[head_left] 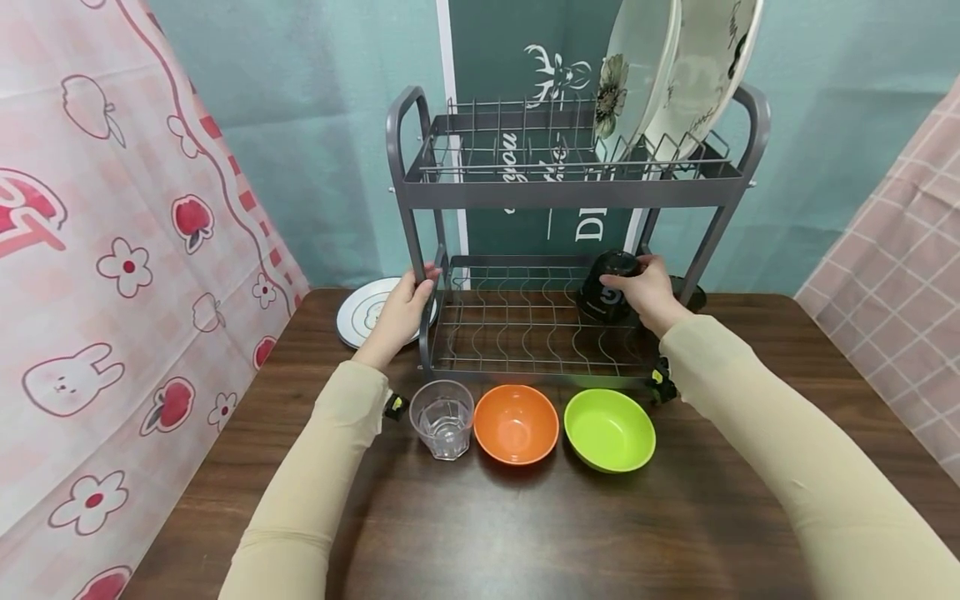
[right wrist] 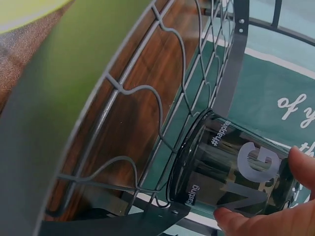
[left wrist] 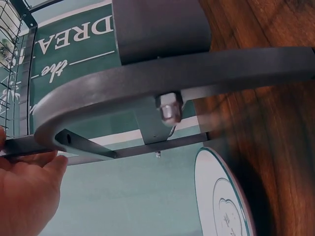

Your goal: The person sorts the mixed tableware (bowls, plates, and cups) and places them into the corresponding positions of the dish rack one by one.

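A dark, see-through glass (head_left: 606, 287) with white lettering sits on the lower shelf of a grey two-tier dish rack (head_left: 570, 195), toward its right end. It appears upside down, its wide rim against the shelf wires in the right wrist view. My right hand (head_left: 651, 293) grips this glass near its upper end, with thumb and fingers on either side. At the rack's left side, my left hand (head_left: 405, 310) holds the upright post. In the left wrist view, the fingers (left wrist: 54, 169) curl around a grey frame bar.
In front of the rack stand a clear tumbler (head_left: 443, 421), an orange bowl (head_left: 516, 425) and a green bowl (head_left: 609, 430). A white plate (head_left: 356, 315) lies left of the rack. Large plates (head_left: 693, 92) stand on the upper shelf's right. A dark object (head_left: 697, 297) partly shows behind the right post.
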`<state>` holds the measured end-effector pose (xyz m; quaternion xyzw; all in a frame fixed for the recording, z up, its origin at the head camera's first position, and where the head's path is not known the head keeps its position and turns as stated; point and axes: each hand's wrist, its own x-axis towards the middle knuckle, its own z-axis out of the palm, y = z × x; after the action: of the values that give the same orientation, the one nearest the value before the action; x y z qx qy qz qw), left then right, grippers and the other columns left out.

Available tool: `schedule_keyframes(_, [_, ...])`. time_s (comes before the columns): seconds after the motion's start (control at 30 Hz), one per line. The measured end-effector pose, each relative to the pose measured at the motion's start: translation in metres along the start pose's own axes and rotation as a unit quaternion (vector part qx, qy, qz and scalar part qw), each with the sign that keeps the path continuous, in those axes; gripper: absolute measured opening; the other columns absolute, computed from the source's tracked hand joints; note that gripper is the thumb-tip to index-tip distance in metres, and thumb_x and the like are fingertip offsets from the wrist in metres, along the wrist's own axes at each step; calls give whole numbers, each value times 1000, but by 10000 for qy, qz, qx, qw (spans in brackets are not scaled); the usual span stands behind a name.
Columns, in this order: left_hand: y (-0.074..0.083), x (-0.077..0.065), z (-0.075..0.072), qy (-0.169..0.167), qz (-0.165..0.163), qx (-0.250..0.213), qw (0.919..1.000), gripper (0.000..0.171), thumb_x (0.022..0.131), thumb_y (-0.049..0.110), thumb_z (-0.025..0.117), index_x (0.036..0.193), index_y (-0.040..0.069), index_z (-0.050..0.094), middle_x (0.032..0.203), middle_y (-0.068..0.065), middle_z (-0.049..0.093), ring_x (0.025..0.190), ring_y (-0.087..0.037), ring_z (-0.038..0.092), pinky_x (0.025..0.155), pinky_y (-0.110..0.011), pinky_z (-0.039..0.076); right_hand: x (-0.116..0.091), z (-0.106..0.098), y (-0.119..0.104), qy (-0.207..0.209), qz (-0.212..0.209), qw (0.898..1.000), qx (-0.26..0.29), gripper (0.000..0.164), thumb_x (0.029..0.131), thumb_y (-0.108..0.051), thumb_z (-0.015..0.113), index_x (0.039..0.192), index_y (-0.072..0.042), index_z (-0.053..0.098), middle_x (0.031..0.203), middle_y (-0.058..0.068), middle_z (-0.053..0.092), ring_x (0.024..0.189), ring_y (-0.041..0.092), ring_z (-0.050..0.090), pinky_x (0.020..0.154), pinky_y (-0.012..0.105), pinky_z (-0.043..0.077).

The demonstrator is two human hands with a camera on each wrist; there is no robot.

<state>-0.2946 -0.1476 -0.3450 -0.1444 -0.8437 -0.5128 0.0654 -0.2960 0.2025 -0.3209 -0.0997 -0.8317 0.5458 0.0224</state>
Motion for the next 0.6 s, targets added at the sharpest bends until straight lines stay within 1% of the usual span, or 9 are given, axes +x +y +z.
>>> schedule_keyframes(0.1, [-2, 1, 0, -89, -79, -61, 9999, 35, 101, 24, 34, 129, 4, 43, 129, -14, 56, 127, -26, 47, 109, -41, 31, 4, 3, 2, 5, 150, 9999, 15, 79, 89, -19, 60, 143, 1, 6, 148, 25, 17, 135, 38, 27, 109, 49, 29])
schedule_keyframes(0.23, [-5, -1, 0, -151, -171, -134, 9996, 32, 100, 26, 33, 120, 6, 46, 120, -14, 61, 121, -26, 52, 108, -42, 32, 7, 6, 4, -10, 312, 9995, -30, 81, 88, -19, 60, 144, -1, 5, 149, 24, 17, 135, 39, 27, 108, 49, 29])
schedule_keyframes(0.4, [-5, -1, -1, -166, -252, -128, 9995, 30, 100, 29, 34, 117, 9, 48, 116, -12, 64, 121, -24, 52, 108, -43, 32, 9, 8, 6, -25, 301, 9995, -66, 81, 88, -19, 61, 144, -1, 5, 149, 24, 17, 136, 39, 26, 109, 50, 28])
schedule_keyframes(0.6, [-6, 1, -2, -192, -228, -103, 9995, 31, 100, 28, 35, 116, 6, 47, 114, -14, 64, 118, -25, 54, 108, -43, 33, 12, 9, 7, -48, 237, 9997, -69, 80, 88, -17, 60, 143, 0, 5, 148, 25, 18, 135, 40, 26, 109, 50, 28])
